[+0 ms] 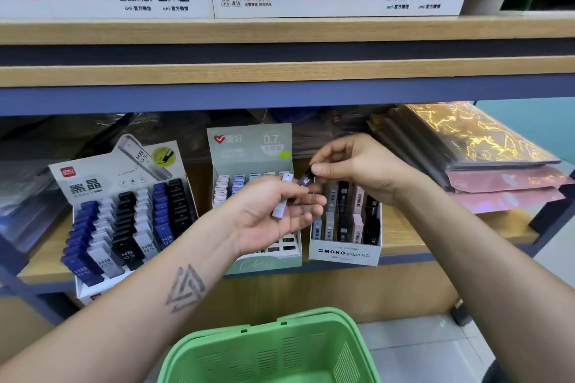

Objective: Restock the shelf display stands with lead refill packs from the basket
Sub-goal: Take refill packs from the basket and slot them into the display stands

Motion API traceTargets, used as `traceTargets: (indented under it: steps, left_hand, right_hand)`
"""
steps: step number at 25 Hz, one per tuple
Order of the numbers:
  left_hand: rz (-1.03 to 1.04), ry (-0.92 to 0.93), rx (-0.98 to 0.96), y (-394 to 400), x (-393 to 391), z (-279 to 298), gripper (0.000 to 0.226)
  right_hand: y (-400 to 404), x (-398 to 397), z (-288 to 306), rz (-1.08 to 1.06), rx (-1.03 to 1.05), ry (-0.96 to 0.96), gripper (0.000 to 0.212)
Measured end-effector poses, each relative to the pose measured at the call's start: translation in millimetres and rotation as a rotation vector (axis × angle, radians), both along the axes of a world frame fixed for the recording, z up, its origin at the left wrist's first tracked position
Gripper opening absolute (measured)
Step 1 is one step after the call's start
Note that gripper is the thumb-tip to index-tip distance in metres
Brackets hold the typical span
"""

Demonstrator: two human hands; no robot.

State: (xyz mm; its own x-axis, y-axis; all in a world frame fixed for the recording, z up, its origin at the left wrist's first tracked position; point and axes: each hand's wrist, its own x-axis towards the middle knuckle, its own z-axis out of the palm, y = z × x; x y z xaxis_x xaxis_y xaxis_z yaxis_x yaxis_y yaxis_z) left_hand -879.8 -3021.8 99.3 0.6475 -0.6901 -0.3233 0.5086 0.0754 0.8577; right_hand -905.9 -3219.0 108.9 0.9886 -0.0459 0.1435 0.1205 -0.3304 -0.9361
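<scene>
A pale lead refill pack [281, 196] is held in the left hand [270, 214] and a dark pack [306, 179] is pinched by the right hand [351, 165] above partly filled display stands [267, 255], so restocking seems unfinished.

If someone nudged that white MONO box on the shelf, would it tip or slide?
The MONO box looks low and broad, so probably slides rather than tips. It seems to be thin card, likely light. The packs standing inside might rattle or lean.

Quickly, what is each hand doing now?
Left hand: holds a pale lead refill pack in its palm.
Right hand: pinches a dark lead refill pack.
</scene>
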Motion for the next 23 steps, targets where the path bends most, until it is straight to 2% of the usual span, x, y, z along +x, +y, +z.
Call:
traceTargets:
  steps: [2,9,16,19,23]
  left_hand:
    - [0.057,-0.02,0.008,1,1,0,0.021]
    - [0.209,-0.147,0.03,-1,5,-4,0.003]
    - [0.203,-0.352,0.087,-5,4,-3,0.02]
    - [0.23,-0.368,0.088,-8,5,-2,0.019]
    - [0.28,-0.344,0.05,-9,8,1,0.018]
  right_hand:
    - [-9,-3,2,-0.021,0.086,0.033,0.016]
    - [-23,-7,8,0.03,-0.017,0.047,0.015]
    - [-6,-12,14,0.085,-0.34,-0.023,0.016]
    - [-5,-12,19,0.159,-0.324,0.046,0.024]
    - [-14,-12,19,0.049,-0.154,0.107,0.016]
